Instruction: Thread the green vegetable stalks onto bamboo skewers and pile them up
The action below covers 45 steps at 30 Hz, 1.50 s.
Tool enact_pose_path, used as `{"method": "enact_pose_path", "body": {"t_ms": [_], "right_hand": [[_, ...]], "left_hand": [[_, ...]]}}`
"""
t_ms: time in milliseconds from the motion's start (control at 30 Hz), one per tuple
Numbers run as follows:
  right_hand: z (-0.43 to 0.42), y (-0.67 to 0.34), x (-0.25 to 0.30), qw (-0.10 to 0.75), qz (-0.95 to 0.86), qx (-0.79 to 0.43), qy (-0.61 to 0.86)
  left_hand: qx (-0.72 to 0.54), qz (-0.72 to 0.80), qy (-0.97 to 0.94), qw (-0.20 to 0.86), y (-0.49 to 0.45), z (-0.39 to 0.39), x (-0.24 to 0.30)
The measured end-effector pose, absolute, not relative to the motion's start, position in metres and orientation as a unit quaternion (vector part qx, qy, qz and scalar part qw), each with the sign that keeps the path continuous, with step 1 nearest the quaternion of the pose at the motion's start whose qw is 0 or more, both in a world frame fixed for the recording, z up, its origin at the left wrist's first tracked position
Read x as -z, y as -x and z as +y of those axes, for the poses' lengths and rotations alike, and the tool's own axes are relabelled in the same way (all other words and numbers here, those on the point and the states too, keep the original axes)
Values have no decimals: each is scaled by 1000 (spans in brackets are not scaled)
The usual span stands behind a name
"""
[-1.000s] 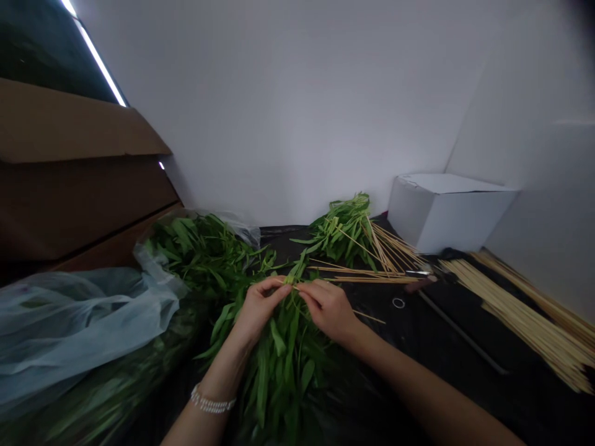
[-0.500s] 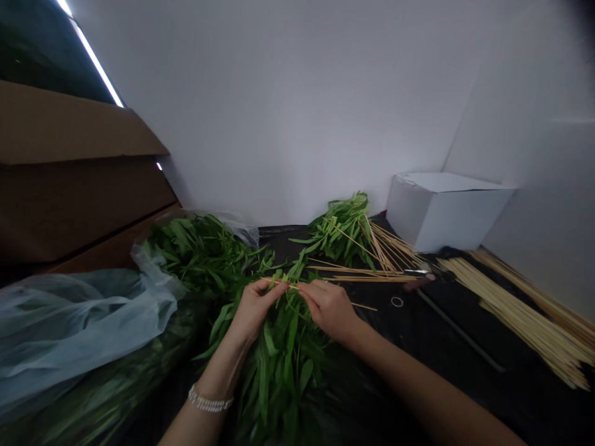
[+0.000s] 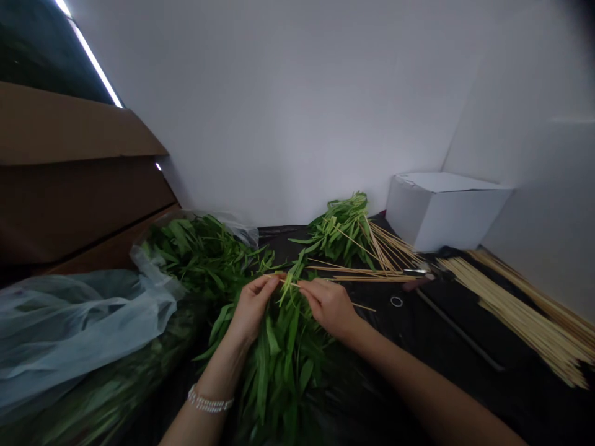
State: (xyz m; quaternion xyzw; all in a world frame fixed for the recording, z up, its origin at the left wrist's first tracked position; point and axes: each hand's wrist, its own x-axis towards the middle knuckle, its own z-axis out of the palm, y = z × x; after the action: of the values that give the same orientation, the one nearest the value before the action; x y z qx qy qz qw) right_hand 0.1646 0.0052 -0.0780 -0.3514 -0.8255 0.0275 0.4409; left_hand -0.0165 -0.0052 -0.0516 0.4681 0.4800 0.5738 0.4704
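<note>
A loose bunch of green leafy stalks (image 3: 279, 359) lies on the black table in front of me. My left hand (image 3: 251, 310) pinches the stalks near their top, fingers closed on them. My right hand (image 3: 328, 305) faces it, fingers closed on a thin bamboo skewer (image 3: 365, 306) that runs through the stalks between both hands; its blunt end sticks out to the right past my hand.
More greens spill from a clear plastic bag (image 3: 69, 322) on the left. Skewered greens (image 3: 344, 232) lie at the back. A heap of bare skewers (image 3: 525, 316) lies right, a white box (image 3: 441, 210) behind it. A small ring (image 3: 396, 301) and a dark rod (image 3: 460, 334) rest on the table.
Both hands have shifted slightly left and up with the stalks. The skewer's free end shows shorter past my right hand than one second ago.
</note>
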Motion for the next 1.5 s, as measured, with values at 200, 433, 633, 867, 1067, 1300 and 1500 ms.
{"method": "enact_pose_path", "body": {"t_ms": [200,433,633,867,1067,1300,1500], "right_hand": [[5,-164,80,439,-825,-29,355],[10,-166,78,468,-807,-76,352],[42,-199,67,611,-626,-171,454],[62,-219,67,658,-525,-263,472],[57,-209,67,650,-524,-305,459],[54,-207,66,636,-541,-292,466],[55,-206,68,635,-539,-300,465]], "left_hand": [[-565,482,-444,502,18,-6,52],[-568,488,-483,454,14,-6,51],[-641,478,-569,191,9,-17,41],[-343,401,-841,122,-4,-29,53],[-156,406,-895,95,-8,-25,59],[-137,446,-883,51,-16,-29,70],[-235,440,-850,171,-18,-24,72]]}}
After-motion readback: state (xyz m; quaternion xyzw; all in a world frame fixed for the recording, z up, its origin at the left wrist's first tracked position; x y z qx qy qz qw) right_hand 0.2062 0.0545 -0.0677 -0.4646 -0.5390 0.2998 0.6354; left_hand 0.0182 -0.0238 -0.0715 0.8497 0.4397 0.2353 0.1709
